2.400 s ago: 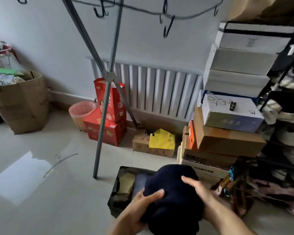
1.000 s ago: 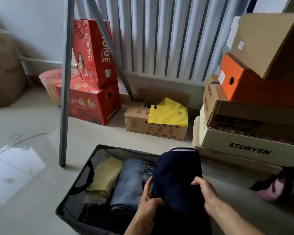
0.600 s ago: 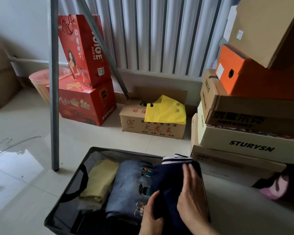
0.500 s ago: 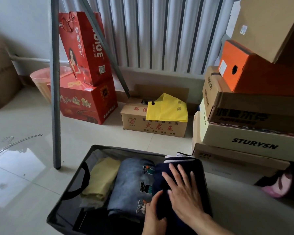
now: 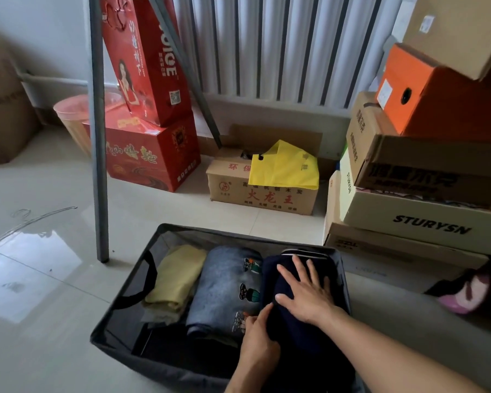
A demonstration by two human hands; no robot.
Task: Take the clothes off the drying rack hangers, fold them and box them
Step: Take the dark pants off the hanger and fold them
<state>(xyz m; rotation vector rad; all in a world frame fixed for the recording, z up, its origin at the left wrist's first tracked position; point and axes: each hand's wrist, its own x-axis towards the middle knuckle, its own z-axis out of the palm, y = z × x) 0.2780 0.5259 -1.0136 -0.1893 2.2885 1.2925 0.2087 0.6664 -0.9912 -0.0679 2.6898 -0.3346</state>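
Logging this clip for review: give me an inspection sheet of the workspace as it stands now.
Surface: pale glossy tiled floor.
Job's things: dark fabric storage box on the floor, holding a yellow folded garment, a grey folded garment with cartoon figures, and a navy folded garment at its right end.
Clutter: wire hanger lying on the floor; red gift boxes; cardboard box with a yellow bag; stacked cartons.
Grippers: right hand flat on the navy garment; left hand at its left edge, grip unclear.
Cables: nothing seen.
Surroundings: drying rack leg, white radiator.
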